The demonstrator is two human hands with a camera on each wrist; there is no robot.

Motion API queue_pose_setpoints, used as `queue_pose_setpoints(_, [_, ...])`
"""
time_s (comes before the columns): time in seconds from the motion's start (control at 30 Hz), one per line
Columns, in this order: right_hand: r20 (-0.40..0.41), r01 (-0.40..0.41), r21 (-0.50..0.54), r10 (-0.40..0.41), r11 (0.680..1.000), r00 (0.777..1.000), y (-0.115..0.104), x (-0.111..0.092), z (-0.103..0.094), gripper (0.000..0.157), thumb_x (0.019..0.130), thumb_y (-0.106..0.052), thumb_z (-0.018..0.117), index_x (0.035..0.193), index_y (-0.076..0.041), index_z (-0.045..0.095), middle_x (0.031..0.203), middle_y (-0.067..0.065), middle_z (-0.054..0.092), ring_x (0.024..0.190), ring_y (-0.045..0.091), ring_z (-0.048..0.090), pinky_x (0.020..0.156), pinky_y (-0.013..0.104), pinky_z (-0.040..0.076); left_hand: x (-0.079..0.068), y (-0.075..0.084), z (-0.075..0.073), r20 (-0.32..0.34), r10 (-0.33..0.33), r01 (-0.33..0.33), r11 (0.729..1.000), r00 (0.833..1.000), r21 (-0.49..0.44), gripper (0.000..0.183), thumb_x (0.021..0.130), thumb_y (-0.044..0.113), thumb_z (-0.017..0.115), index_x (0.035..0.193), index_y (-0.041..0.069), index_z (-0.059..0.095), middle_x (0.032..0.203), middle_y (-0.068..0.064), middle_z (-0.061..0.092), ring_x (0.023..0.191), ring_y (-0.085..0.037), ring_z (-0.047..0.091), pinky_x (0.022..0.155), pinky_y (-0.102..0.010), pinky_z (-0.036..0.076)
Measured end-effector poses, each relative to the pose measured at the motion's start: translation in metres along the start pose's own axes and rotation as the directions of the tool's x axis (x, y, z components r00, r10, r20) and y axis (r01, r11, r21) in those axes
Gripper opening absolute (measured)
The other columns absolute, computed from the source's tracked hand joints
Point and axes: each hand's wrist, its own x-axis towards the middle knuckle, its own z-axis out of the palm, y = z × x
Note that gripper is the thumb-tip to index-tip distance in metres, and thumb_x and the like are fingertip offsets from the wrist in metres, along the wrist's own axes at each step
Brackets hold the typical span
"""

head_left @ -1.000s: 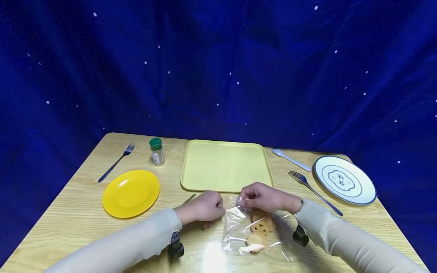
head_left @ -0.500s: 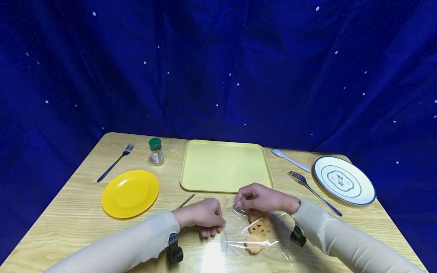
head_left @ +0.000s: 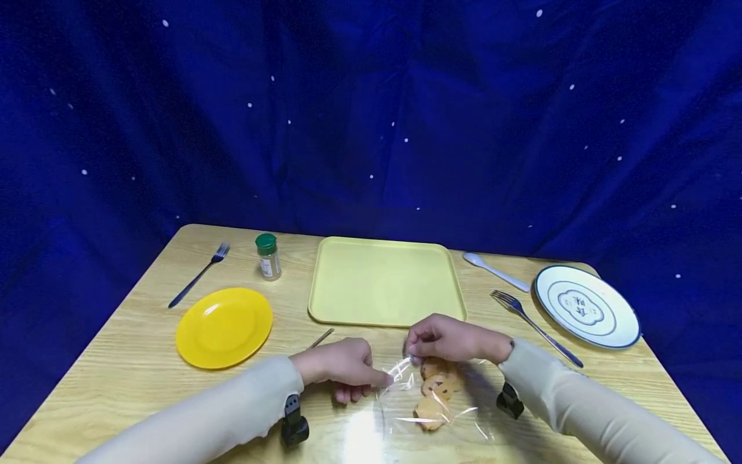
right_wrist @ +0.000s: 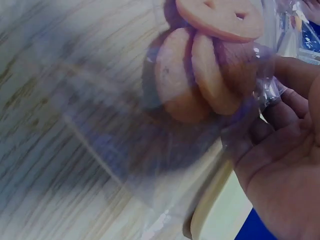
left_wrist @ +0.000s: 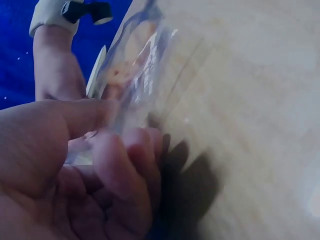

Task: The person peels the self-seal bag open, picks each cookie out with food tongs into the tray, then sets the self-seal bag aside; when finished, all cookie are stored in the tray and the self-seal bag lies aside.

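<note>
We pinch the clear, floppy plastic bag (head_left: 404, 402) of round tan biscuits (head_left: 431, 411) with left hand (head_left: 348, 364) and right hand (head_left: 451, 339), on our side of the rectangular pale-yellow tray (head_left: 387, 283). Probably light, slippery, crumbly: grip film edges.

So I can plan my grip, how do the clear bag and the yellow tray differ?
The clear bag is see-through and creased; the yellow tray is opaque. The clear bag holds cookies; the yellow tray shows none. The clear bag lies nearer the head camera than the yellow tray.
</note>
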Motion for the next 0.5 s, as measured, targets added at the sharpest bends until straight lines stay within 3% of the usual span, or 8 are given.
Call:
queue_pose_setpoints(0.07, [-0.007, -0.012, 0.037, 0.013, 0.999, 1.0, 0.0, 0.0, 0.0, 0.018, 0.098, -0.01, 0.054, 0.096, 0.002, 0.067, 0.083, 0.02, 0.066, 0.07, 0.006, 0.056, 0.067, 0.018, 0.047, -0.001, 0.0, 0.003, 0.007, -0.013, 0.013, 1.0, 1.0, -0.013, 0.04, 0.088, 0.024, 0.069, 0.055, 0.003, 0.061, 0.044, 0.001, 0.053, 0.032, -0.006, 0.047, 0.035, -0.018, 0.04])
queue_pose_setpoints(0.2, [-0.015, -0.024, 0.079, 0.026, 0.997, 1.0, 0.0, -0.001, 0.001, 0.018, 0.098, -0.009, 0.054, 0.097, 0.005, 0.066, 0.087, 0.021, 0.066, 0.074, 0.008, 0.059, 0.07, 0.02, 0.05, -0.002, -0.003, 0.007, 0.034, -0.003, 0.005, 0.999, 0.999, -0.051, 0.031, 0.087, 0.011, 0.067, 0.059, -0.002, 0.063, 0.044, -0.001, 0.053, 0.032, -0.005, 0.047, 0.035, -0.017, 0.04])
queue_pose_setpoints(0.37, [-0.032, -0.037, -0.001, 0.037, 0.999, 0.999, 0.002, -0.008, -0.003, 0.017, 0.098, -0.01, 0.054, 0.096, 0.002, 0.066, 0.087, 0.015, 0.066, 0.075, 0.004, 0.055, 0.071, 0.018, 0.047, -0.002, -0.007, 0.006, 0.076, 0.025, -0.016, 0.993, 0.997, -0.118, 0.028, 0.088, 0.006, 0.066, 0.064, -0.007, 0.065, 0.045, -0.001, 0.054, 0.033, -0.005, 0.047, 0.037, -0.016, 0.041])
queue_pose_setpoints(0.5, [-0.043, -0.027, -0.074, 0.024, 0.997, 0.999, 0.005, -0.011, -0.006, 0.016, 0.098, -0.01, 0.054, 0.095, -0.002, 0.068, 0.089, 0.011, 0.068, 0.071, 0.001, 0.052, 0.068, 0.016, 0.044, -0.003, -0.009, 0.003, 0.111, 0.037, -0.02, 0.989, 0.993, -0.149, 0.026, 0.088, 0.006, 0.067, 0.064, -0.005, 0.064, 0.048, -0.001, 0.056, 0.035, -0.004, 0.048, 0.038, -0.016, 0.042])
